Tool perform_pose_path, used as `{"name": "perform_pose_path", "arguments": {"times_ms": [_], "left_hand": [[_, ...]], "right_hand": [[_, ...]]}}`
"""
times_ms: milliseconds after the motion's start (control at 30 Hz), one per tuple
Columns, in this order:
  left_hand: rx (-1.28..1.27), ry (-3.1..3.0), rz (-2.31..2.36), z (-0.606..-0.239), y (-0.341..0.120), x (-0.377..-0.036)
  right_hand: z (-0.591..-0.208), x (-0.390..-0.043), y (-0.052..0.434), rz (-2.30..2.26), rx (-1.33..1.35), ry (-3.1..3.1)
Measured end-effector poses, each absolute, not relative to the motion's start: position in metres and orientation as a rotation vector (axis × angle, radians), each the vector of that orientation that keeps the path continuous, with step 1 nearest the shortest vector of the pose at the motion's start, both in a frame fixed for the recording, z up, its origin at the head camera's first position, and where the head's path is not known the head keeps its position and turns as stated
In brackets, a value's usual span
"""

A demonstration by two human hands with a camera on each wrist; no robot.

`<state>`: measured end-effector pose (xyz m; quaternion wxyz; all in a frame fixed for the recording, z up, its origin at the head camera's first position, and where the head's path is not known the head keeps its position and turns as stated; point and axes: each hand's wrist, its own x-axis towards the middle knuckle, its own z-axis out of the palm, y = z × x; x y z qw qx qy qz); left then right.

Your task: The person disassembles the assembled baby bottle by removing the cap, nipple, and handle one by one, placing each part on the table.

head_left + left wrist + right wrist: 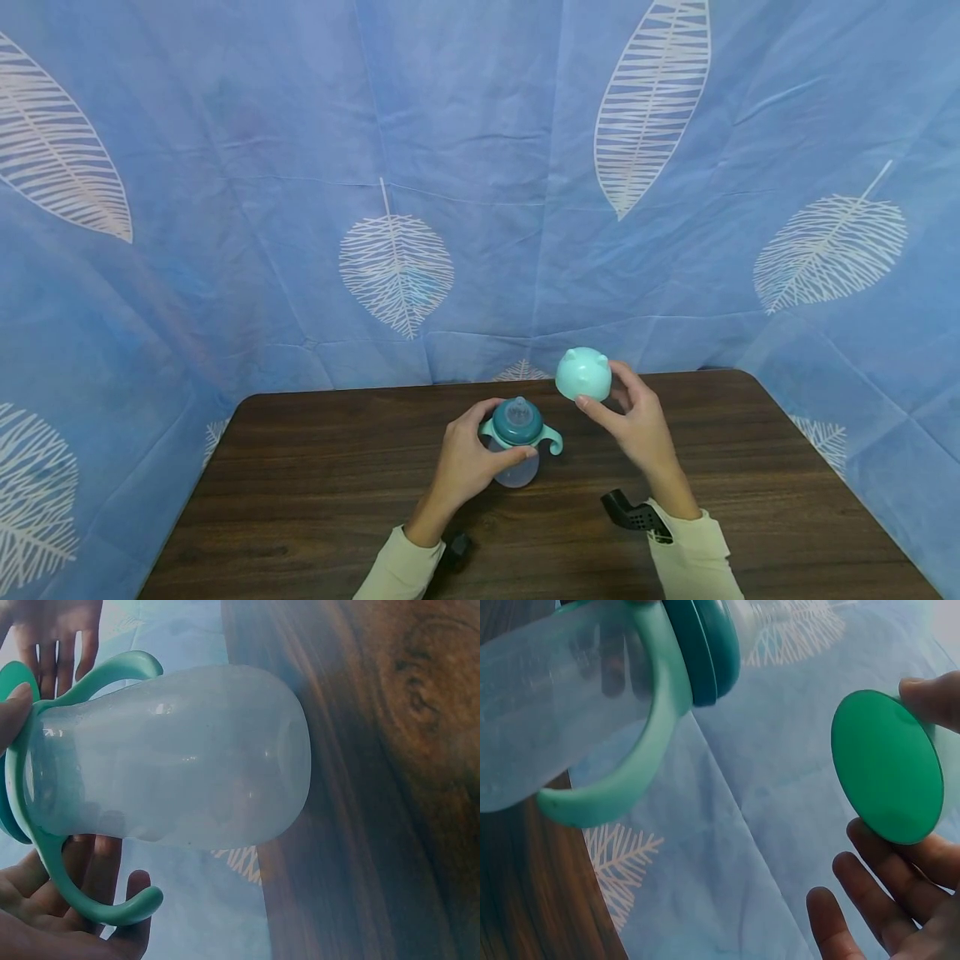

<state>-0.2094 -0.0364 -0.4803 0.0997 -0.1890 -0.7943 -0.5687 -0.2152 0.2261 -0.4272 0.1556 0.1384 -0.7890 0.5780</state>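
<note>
Grips the bottle (517, 435) in the left hand (467, 454), thumb across its front just below the teal ring (531, 428), other fingers round the far side. Holds it roughly upright at the middle of the far half of the worktop (330, 483), well in from the left and right edges; impossible to tell about contact between base and wood. Bears a clear teat (517, 412) on top, uncovered, and mint handles (553, 440) at both sides, the left one partly behind the hand, the right one curving out free. Pinches the mint cap (583, 374) in the right hand (639, 417), thumb on one side and fingers opposite, at least two more spread loose. Holds it apart from the bottle, higher and to its right, overlapping the worktop's far edge in the head view, two small ears up, bright green underside facing the right wrist camera. Wears pale sleeves (693, 554) and, at the right wrist, a black strap (637, 517). Beyond the far edge, a blue cloth (487, 125) with white leaves.
</note>
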Motion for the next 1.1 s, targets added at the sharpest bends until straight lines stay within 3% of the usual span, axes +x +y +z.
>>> {"name": "perform_pose_path", "arguments": {"times_ms": [1100], "left_hand": [[-0.571, -2.331, -1.652, -0.482, -0.036, -0.209]], "right_hand": [[-0.446, -0.227, 0.266, 1.571, 0.2, -2.288]]}}
